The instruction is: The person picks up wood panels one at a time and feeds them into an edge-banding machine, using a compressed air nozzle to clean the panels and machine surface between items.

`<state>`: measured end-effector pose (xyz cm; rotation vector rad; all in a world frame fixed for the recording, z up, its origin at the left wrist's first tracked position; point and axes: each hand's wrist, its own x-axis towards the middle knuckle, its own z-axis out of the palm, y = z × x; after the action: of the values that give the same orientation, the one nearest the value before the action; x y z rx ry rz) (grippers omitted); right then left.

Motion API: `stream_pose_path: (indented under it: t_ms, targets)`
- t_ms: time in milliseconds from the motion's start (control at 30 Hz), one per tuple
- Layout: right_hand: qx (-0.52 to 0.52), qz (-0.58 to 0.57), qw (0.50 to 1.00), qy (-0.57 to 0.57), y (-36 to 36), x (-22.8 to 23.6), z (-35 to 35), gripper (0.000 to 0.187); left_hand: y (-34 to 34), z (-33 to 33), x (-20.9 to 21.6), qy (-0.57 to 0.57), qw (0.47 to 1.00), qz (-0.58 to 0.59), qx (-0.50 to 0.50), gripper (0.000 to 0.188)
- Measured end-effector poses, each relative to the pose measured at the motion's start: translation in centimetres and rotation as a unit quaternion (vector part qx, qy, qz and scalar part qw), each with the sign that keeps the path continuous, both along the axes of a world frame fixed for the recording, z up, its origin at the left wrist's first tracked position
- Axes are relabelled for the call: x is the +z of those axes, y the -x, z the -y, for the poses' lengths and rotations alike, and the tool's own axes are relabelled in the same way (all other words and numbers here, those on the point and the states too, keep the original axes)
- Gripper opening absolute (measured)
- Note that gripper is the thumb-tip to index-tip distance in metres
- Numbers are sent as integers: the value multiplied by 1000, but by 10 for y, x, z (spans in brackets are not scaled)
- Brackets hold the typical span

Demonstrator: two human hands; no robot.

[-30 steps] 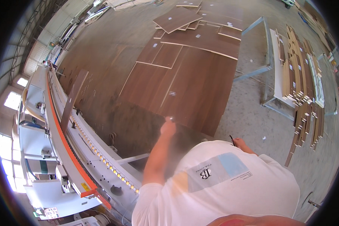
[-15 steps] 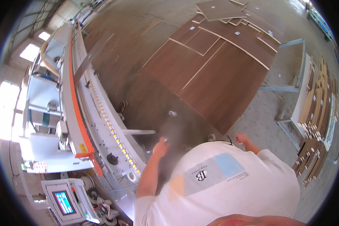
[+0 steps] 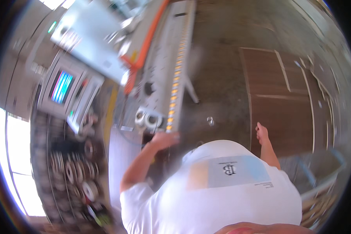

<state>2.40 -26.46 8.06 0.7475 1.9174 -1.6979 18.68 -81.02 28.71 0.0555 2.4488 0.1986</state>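
My left hand (image 3: 165, 139) is beside the near end of a long machine bed (image 3: 160, 74) with a row of yellow rollers (image 3: 176, 80). Motion smears its fingers, so their state is unclear. White round fittings (image 3: 148, 119) on the machine's end sit just beyond that hand. On the other side, my right hand (image 3: 262, 132) hangs in front of me with its fingers curled in. Nothing shows in it. In this view it overlaps the edge of large brown panels (image 3: 280, 121) lying low beyond it.
A control panel with a lit screen (image 3: 62, 87) stands left of the machine. Several rolls of edge strip (image 3: 76, 171) are stacked at the lower left. A metal support leg (image 3: 191, 89) juts from the bed over the floor. A grey metal frame (image 3: 308, 171) stands at the lower right.
My view has swung left, bringing the control panel and rolls further in and shifting the brown panels to the right. My left hand is now by the machine's end.
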Motion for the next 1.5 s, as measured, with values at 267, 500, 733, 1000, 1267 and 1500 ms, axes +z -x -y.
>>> stream_pose_path:
  t_ms: [267, 500, 733, 1000, 1267, 1500]
  targets:
    - [411, -59, 898, -145, -54, -66, 79, 41, -93, 241, 38, 241, 881, -355, 200, 18]
    - [417, -4, 889, -187, -100, -38, 65, 43, -154, 401, 44, 220, 675, -520, 475, 22]
    - [314, -41, 921, -226, -136, -30, 38, 42, -140, 509, 11, 148, 602, -587, 521, 29]
    - [224, -18, 950, -218, -173, -45, 43, 27, -98, 598, -83, 405, 730, -404, 373, 25]
    - [24, 83, 982, -166, -220, 11, 68, 31, 85, 291, -52, -251, 517, -652, 495, 25]
    - [55, 38, 980, -186, -317, -28, 1, 33, 147, -18, 186, -633, 619, -465, -27, 15]
